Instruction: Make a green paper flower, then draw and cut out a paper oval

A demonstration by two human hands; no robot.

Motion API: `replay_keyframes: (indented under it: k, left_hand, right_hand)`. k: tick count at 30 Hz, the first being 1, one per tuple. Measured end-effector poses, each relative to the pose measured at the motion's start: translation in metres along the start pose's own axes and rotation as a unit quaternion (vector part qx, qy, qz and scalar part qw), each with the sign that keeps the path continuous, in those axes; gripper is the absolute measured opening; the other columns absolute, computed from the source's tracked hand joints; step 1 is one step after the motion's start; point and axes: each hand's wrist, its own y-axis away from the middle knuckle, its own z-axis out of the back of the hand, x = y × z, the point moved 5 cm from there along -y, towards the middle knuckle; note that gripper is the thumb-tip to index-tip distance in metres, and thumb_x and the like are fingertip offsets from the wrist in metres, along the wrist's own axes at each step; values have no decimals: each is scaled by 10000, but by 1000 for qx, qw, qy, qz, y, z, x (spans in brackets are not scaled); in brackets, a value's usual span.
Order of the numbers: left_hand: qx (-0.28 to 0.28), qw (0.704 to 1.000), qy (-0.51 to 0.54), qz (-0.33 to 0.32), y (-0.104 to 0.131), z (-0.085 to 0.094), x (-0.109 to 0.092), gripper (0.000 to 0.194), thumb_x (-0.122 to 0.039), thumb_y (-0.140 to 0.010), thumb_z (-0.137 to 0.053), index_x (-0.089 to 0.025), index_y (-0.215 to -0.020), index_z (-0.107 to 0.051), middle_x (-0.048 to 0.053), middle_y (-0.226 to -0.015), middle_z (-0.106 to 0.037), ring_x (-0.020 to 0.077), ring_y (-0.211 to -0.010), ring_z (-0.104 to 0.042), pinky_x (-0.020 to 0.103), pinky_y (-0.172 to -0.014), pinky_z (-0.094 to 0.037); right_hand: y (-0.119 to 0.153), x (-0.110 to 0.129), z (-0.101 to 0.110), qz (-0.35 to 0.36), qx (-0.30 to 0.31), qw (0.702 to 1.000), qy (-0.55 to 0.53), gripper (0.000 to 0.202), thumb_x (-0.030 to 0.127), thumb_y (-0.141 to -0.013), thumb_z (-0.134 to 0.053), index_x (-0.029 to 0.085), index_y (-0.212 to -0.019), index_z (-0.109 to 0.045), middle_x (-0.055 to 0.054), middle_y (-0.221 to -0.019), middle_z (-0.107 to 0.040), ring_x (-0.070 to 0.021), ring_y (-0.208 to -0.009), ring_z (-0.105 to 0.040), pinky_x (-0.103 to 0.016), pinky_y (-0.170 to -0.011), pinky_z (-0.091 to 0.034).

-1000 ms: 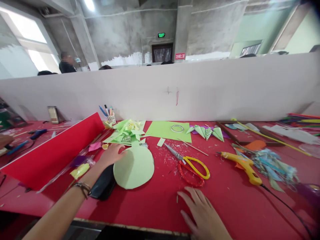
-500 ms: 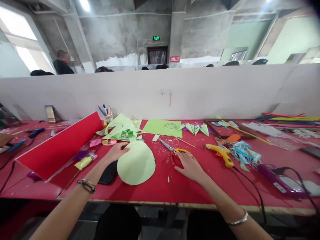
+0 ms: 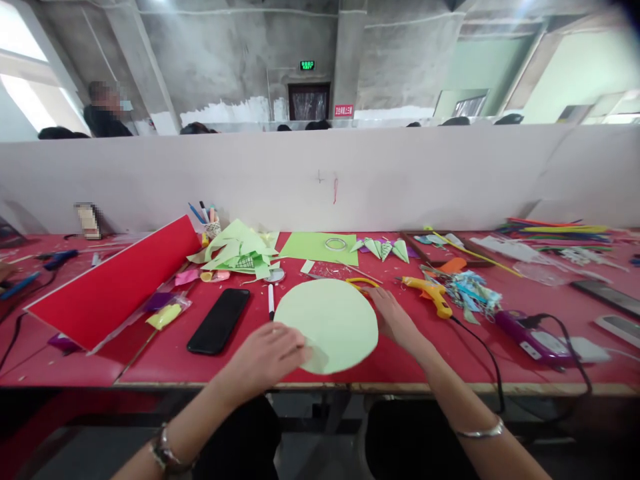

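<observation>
A round pale green paper disc (image 3: 333,327) is in front of me near the table's front edge. My left hand (image 3: 267,353), slightly blurred, is closed on its lower left edge, fingers over the paper. My right hand (image 3: 397,323) is at the disc's right edge with its fingers stretched forward; its fingertips are partly hidden. Just beyond these fingertips shows the yellow handle of the scissors (image 3: 363,281), mostly covered by the disc. To the left of the disc lie a white marker (image 3: 271,301) and a black phone (image 3: 219,321).
Green paper scraps (image 3: 240,247) are piled behind the phone. A red board (image 3: 120,287) leans at left. Farther back lie a green sheet (image 3: 305,247), a tape ring (image 3: 335,245) and folded paper cones (image 3: 385,249). At right are a yellow glue gun (image 3: 430,293) and a purple power strip (image 3: 530,340).
The disc has moved right, partly over the scissors, uncovering the phone and marker. My left hand has shifted from its upper edge to its lower left; my right hand has come off the scissors handle.
</observation>
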Motion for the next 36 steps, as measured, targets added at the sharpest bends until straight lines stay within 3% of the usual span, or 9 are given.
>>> replay_keyframes:
  k: [4, 7, 12, 15, 17, 21, 25, 31, 36]
  left_hand:
    - [21, 999, 23, 26, 24, -60, -19, 164, -122, -852, -459, -194, -891, -601, 59, -878, -645, 171, -852, -607, 315, -785, -491]
    - [-12, 991, 83, 102, 39, -80, -22, 217, -114, -859, -420, -214, -921, -602, 51, -934, -648, 162, -928, -612, 354, -910, -465]
    - [-14, 975, 140, 169, 38, -78, -23, 208, -163, -875, -421, -191, -935, -618, 65, -900, -661, 165, -807, -638, 273, -704, -531]
    - [-5, 953, 205, 224, 30, -71, -18, 226, -187, -892, -407, -183, -920, -632, 57, -881, -660, 142, -779, -635, 230, -686, -516]
    - [-12, 933, 242, 266, 27, -69, -13, 229, -221, -899, -408, -180, -908, -633, 54, -883, -663, 139, -812, -629, 229, -729, -506]
    - [-25, 903, 264, 338, 24, -75, 0, 261, -275, -902, -393, -159, -923, -626, 79, -913, -675, 168, -866, -626, 278, -790, -499]
    - [5, 885, 242, 397, 17, -88, 11, 296, -317, -876, -417, -149, -1064, -572, 117, -1073, -646, 220, -994, -603, 351, -854, -483]
    - [62, 872, 180, 450, 9, -96, 22, 509, -368, -855, -438, -126, -1295, -355, 157, -1219, -558, 269, -1128, -533, 401, -871, -467]
    - [66, 891, 120, 433, 7, -101, 25, 510, -406, -847, -453, -142, -1275, -374, 137, -1206, -551, 262, -1082, -556, 363, -822, -484]
  right_hand:
    - [35, 20, 6, 84, 83, 981, -153, 616, 297, -783, -528, 184, -1355, -329, -102, -1397, -377, -195, -1297, -332, -343, -1054, -312]
    - [63, 36, -2, 102, 181, 964, -165, 773, 348, -714, -612, 245, -1401, -272, -95, -1471, -258, -258, -1364, -194, -433, -1083, -238]
    - [82, 41, -6, 53, 162, 978, -123, 643, 340, -677, -676, 337, -1286, -470, -56, -1514, -126, -336, -1377, -64, -533, -1076, -161]
    - [80, 38, -3, 55, 135, 979, -142, 332, 413, -749, -618, 313, -1063, -660, -38, -1507, -165, -335, -1376, -73, -527, -1070, -182]
    - [75, 36, -1, 69, 121, 976, -164, 271, 431, -811, -541, 266, -952, -704, -59, -1474, -268, -317, -1362, -157, -512, -1075, -176]
    - [60, 31, -9, 61, 150, 953, -256, 340, 378, -896, -401, 169, -848, -665, -96, -1029, -653, -207, -977, -585, -386, -961, -375]
    - [43, 25, -19, -28, 114, 958, -261, 343, 399, -882, -407, 148, -734, -588, -43, -743, -632, -163, -688, -575, -257, -648, -438]
    - [36, 21, -31, -94, 53, 989, -105, 286, 354, -866, -430, 164, -702, -567, -42, -704, -633, -162, -635, -566, -238, -570, -335]
    - [34, 19, -36, -149, 63, 987, 14, 278, 358, -886, -418, 177, -762, -588, -64, -693, -663, -183, -629, -598, -251, -523, -265]
